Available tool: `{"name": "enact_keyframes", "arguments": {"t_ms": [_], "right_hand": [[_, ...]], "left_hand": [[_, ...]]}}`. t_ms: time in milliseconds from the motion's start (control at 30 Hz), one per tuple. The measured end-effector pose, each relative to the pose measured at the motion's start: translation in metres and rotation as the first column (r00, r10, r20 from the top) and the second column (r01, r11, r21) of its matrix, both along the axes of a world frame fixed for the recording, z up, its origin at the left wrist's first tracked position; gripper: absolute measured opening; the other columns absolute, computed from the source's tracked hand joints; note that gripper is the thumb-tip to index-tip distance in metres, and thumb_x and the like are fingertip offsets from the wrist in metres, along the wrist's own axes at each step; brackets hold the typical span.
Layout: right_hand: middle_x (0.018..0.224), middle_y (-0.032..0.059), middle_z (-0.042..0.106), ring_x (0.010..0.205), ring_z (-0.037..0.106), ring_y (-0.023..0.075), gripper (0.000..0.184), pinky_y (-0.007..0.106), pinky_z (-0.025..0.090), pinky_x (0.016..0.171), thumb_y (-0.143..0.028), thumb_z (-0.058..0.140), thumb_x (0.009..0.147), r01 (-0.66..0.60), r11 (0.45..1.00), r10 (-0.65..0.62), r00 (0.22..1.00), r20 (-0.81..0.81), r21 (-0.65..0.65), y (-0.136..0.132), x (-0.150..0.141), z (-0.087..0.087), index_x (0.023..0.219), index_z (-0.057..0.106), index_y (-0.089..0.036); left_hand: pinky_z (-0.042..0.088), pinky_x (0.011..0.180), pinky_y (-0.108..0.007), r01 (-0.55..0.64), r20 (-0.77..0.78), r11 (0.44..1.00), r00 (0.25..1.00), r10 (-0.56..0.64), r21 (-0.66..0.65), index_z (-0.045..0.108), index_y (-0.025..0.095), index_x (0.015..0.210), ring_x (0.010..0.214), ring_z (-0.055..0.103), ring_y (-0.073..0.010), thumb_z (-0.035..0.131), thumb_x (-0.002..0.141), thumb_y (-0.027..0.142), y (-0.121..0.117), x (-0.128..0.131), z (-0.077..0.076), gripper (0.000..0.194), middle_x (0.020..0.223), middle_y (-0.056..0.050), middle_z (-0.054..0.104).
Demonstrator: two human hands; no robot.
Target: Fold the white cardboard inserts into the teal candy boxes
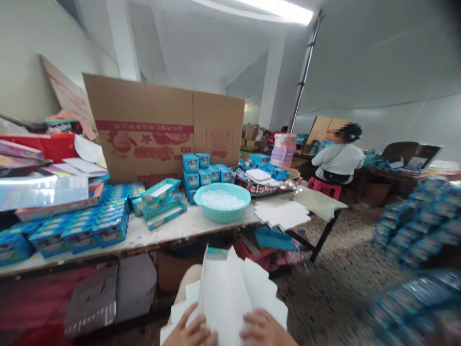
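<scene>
At the bottom edge both my hands grip a fanned stack of white flat cards [225, 293] over my lap. My left hand [192, 331] curls round the stack's lower left side. My right hand [264, 329] closes on its lower right side. One card stands upright in the middle with a blue printed edge at its top. Ahead, on the table [173, 228], a teal bowl [221, 202] holds small white pellets, and a loose pile of white cards [281, 212] lies to its right.
Rows of small blue boxes [82, 226] cover the table's left part. A big cardboard carton [162, 127] stands behind. More blue boxes [414, 230] pile up on the right. A seated person [338, 161] works with their back to me at a far table.
</scene>
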State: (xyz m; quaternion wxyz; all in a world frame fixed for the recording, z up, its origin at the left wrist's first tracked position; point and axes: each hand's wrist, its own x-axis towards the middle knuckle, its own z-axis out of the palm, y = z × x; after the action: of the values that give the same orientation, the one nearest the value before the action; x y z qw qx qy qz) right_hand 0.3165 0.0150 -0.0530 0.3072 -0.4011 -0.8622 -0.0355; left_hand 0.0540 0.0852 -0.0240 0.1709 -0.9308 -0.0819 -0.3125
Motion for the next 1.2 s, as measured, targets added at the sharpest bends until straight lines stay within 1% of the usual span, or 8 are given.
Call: {"name": "enact_keyframes", "arguments": {"t_ms": [67,133,333,533,700,833,1000,1200], "right_hand": [[0.094,-0.0039,0.072,0.103,0.061,0.0177,0.006,0.033,0.046,0.089,-0.028,0.060,0.086,0.044,0.999,-0.044,0.996,0.080,0.003,-0.017,0.003,0.017,0.088,0.066,-0.030],[0.093,-0.0003,0.072,0.101,0.061,0.0181,0.011,0.033,0.047,0.086,-0.024,0.057,0.089,0.010,0.999,-0.004,0.993,0.116,-0.051,-0.029,0.004,0.037,0.091,0.067,-0.027],[0.085,0.0038,0.071,0.091,0.062,0.0165,0.019,0.030,0.051,0.082,-0.024,0.050,0.092,-0.005,0.982,-0.035,0.976,-0.213,-0.188,-0.035,0.008,0.066,0.095,0.068,-0.021],[0.087,0.0054,0.070,0.088,0.063,0.0172,0.019,0.030,0.052,0.079,-0.025,0.052,0.091,-0.045,0.965,-0.043,0.946,-0.322,-0.259,-0.042,0.007,0.064,0.096,0.069,-0.021],[0.079,0.0045,0.071,0.075,0.065,0.0167,0.020,0.030,0.053,0.070,-0.031,0.053,0.090,0.057,0.919,-0.265,0.823,-0.503,-0.391,-0.045,0.002,0.054,0.085,0.070,-0.021],[0.077,0.0041,0.069,0.073,0.062,0.0163,0.021,0.029,0.049,0.069,-0.029,0.051,0.091,0.157,0.925,-0.290,0.880,-0.375,-0.347,-0.043,-0.007,0.048,0.086,0.069,-0.020],[0.071,0.0049,0.065,0.072,0.058,0.0182,0.020,0.031,0.043,0.069,-0.023,0.050,0.091,0.238,0.949,-0.233,0.971,0.047,-0.209,-0.031,-0.024,0.048,0.087,0.068,-0.019],[0.092,0.0050,0.067,0.091,0.056,0.0187,0.031,0.032,0.044,0.081,-0.007,0.051,0.079,-0.020,0.914,0.065,0.993,0.099,-0.405,-0.036,-0.015,0.082,0.104,0.064,-0.020]], "left_hand": [[0.022,0.114,-0.048,-0.067,-0.196,0.989,0.980,0.041,-0.130,0.054,0.015,0.123,0.105,0.057,-0.0243,0.057,0.078,0.053,-0.021,0.001,0.016,0.058,0.099,-0.007,0.069],[0.021,0.112,-0.052,-0.150,-0.300,0.957,0.951,0.071,-0.249,0.049,0.008,0.128,0.117,0.050,-0.0309,0.052,0.074,0.067,-0.036,0.003,0.030,0.080,0.113,-0.014,0.064],[0.008,0.116,-0.051,-0.203,-0.324,0.910,0.943,0.082,-0.362,0.046,0.010,0.133,0.127,0.041,-0.0287,0.047,0.085,0.047,-0.046,0.004,0.039,0.060,0.125,-0.013,0.059],[0.007,0.117,-0.048,-0.176,-0.182,0.957,0.974,0.135,-0.232,0.051,0.017,0.129,0.111,0.053,-0.0212,0.046,0.089,0.019,-0.042,0.001,0.028,0.040,0.115,-0.006,0.067],[0.007,0.118,-0.045,-0.120,-0.105,0.961,0.990,0.097,-0.248,0.049,0.020,0.130,0.107,0.055,-0.0163,0.043,0.092,0.016,-0.045,-0.002,0.025,0.039,0.112,-0.003,0.068],[0.004,0.119,-0.043,-0.108,-0.183,0.974,0.981,0.071,-0.198,0.051,0.017,0.126,0.106,0.055,-0.0149,0.044,0.092,0.015,-0.051,0.003,0.030,0.035,0.110,-0.003,0.068],[0.017,0.115,-0.044,-0.130,-0.310,0.977,0.948,0.073,-0.168,0.056,0.017,0.115,0.097,0.055,-0.0151,0.043,0.092,0.014,-0.052,0.022,0.041,0.026,0.101,-0.003,0.066],[0.018,0.113,-0.044,-0.165,-0.310,0.967,0.946,0.099,-0.194,0.063,0.018,0.098,0.091,0.054,-0.0174,0.049,0.089,0.015,-0.050,0.034,0.048,0.016,0.074,0.001,0.061]]}}
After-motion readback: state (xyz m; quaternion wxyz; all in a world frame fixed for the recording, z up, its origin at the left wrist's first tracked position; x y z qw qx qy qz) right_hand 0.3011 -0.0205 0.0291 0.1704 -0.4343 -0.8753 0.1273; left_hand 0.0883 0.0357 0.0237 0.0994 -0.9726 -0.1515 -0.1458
